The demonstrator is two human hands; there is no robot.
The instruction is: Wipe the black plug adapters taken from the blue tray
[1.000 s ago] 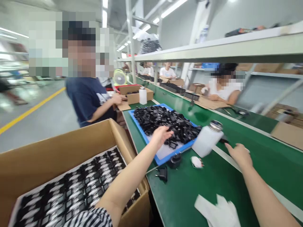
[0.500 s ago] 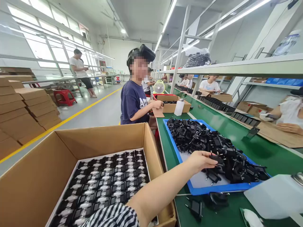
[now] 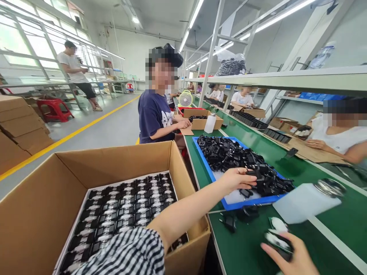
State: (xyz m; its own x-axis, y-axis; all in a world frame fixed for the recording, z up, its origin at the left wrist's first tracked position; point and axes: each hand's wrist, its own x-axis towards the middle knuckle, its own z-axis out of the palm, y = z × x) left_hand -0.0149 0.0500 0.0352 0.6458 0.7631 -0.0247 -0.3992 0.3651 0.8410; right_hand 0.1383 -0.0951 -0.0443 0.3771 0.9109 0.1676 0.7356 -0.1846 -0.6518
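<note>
My left hand [image 3: 236,179] reaches over the blue tray [image 3: 204,160] and pinches a black plug part [image 3: 256,176] at the near edge of the black pile [image 3: 235,156]. My right hand [image 3: 289,258] is low at the frame's bottom right, fingers curled around a small black and white piece [image 3: 276,238] on the green belt [image 3: 258,259]. A white squeeze bottle with a metal cap [image 3: 308,198] leans just beyond my right hand.
A big cardboard box [image 3: 94,164] of rowed black parts stands at my left. Two loose black plugs [image 3: 229,221] lie in front of the tray. A person in a dark blue shirt [image 3: 156,114] works further along; another sits across at the right [image 3: 341,137].
The view swung back right and down. My left hand closed on a plug part at the pile's near edge. My right hand came back into view, gripping the small piece on the belt.
</note>
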